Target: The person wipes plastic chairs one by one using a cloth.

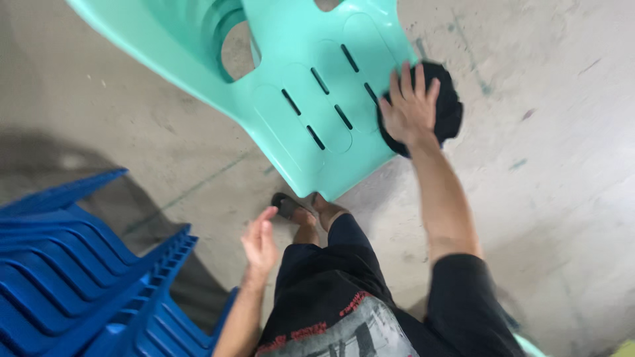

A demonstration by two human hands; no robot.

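Observation:
A mint green plastic chair with slots in its seat stands on the concrete floor in front of me. My right hand lies flat, fingers spread, pressing a black cloth against the seat's right edge. My left hand hangs free lower down with loose fingers, holding nothing, between the blue chairs and my leg. My foot in a sandal stands under the front edge of the seat.
A stack of several blue plastic chairs fills the lower left. Grey concrete floor with scuffs and paint marks spreads all around. My black shorts and shirt take up the bottom middle.

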